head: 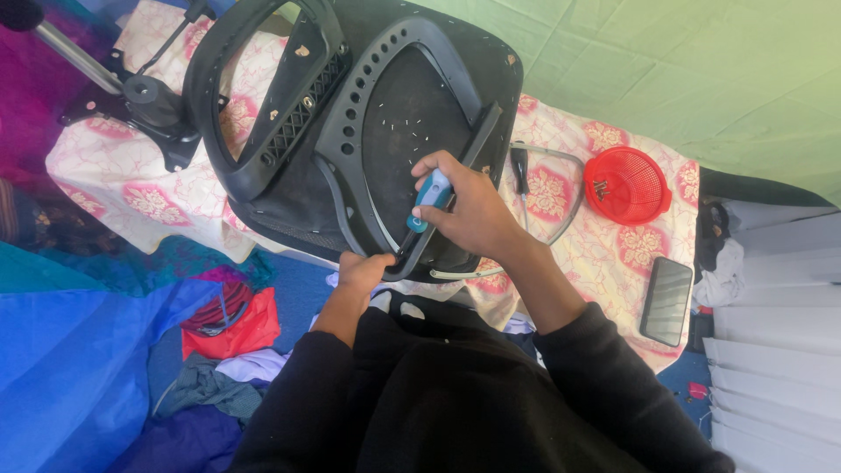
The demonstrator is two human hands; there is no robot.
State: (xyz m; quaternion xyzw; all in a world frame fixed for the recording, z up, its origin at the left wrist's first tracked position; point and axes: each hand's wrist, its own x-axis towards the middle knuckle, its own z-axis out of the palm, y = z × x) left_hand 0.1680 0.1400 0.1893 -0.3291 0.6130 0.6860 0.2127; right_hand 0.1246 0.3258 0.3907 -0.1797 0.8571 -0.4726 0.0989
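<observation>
A black plastic chair seat point(385, 123) lies upside down on a table covered with a pink-patterned cloth point(569, 245). My right hand point(469, 210) is closed around a screwdriver with a blue and white handle point(432, 194), its tip pointing down at the near edge of the black frame. My left hand point(363, 270) grips that near edge of the seat frame, right beside the screwdriver tip. Small pale flecks dot the seat's dark panel.
A red plastic basket point(627, 184) and a dark phone point(667, 300) lie on the cloth to the right. A black-handled tool point(519, 168) rests beside the seat. The chair base with metal column point(140, 92) lies far left. Clothes point(229, 328) are heaped on the blue floor.
</observation>
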